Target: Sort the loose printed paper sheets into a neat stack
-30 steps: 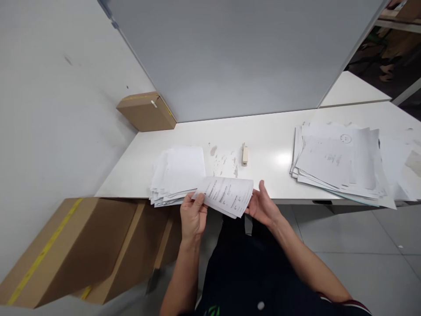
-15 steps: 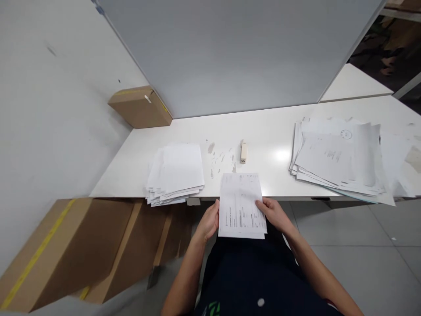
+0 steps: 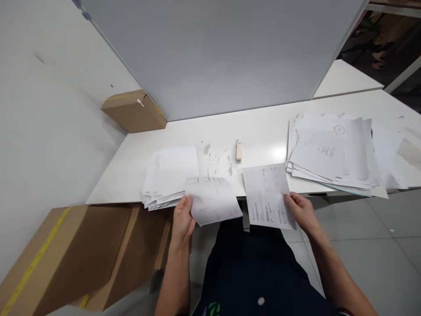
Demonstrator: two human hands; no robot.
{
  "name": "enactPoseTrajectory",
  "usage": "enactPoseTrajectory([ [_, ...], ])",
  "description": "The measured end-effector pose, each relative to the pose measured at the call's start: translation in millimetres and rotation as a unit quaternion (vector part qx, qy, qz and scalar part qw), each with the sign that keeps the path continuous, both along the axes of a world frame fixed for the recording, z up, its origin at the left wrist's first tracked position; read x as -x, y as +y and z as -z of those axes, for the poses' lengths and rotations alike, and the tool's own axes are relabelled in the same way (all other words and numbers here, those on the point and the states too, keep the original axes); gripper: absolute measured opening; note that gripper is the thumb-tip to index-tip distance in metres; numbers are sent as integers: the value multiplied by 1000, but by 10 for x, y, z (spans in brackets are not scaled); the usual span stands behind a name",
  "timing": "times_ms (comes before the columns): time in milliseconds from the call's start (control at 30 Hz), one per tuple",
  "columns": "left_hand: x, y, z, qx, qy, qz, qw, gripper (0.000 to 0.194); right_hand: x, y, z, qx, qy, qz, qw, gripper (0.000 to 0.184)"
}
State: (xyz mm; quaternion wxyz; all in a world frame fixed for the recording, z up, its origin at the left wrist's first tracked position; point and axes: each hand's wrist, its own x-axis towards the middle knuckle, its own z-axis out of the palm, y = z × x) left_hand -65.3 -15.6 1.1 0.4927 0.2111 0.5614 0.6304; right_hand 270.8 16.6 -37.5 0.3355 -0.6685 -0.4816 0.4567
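Note:
My left hand (image 3: 183, 219) pinches the left edge of a paper sheet (image 3: 213, 202), which curls and overlaps the front right corner of the left paper stack (image 3: 176, 169). Out to the right, my right hand (image 3: 301, 210) grips the right edge of a printed sheet (image 3: 268, 197), its text side up. A gap separates the two sheets, both held at the front edge of the table. Beyond them a small cream stapler (image 3: 238, 152) lies on the white table (image 3: 210, 131).
A larger pile of papers (image 3: 329, 151) covers the table's right side. One cardboard box (image 3: 133, 112) leans at the back left corner against the wall. Large cardboard boxes (image 3: 72, 245) stand below the table on the left. A grey panel (image 3: 223, 57) rises behind the table.
The papers held together before are now apart. My left hand has moved left with one sheet, and my right hand has moved right with the printed sheet. The view has shifted slightly.

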Motion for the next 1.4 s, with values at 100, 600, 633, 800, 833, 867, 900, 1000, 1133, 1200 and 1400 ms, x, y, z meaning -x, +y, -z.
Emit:
enactPoseTrajectory([
  [100,-51,18,-93,-1,-26,4,1000,33,80,-34,-37,5,21,-7,1000,33],
  [600,-622,55,520,138,435,161,875,40,637,-103,5,46,166,-90,981,37],
  [633,-609,46,525,155,449,175,862,40,639,-106,25,45,160,-94,982,36],
  [800,-629,19,486,108,239,230,937,40,623,-76,17,22,145,-130,981,31],
  [833,-649,24,450,73,177,215,958,38,618,-57,-16,4,142,-140,980,29],
  [867,-670,36,398,38,132,191,972,36,615,-32,-64,-20,139,-146,979,27],
  [900,-687,55,329,5,110,165,980,35,614,0,-125,-46,137,-151,978,26],
  [1000,-710,153,44,-96,159,106,977,25,632,139,-365,-122,137,-149,972,24],
  [1133,-699,354,-305,-207,244,47,946,19,717,377,-614,-215,175,-131,952,24],
  [1200,-696,467,-361,-237,263,24,935,19,772,491,-617,-245,192,-123,942,23],
  [1400,-714,700,-196,-224,258,54,938,21,850,688,-306,-238,160,-116,951,18],
])
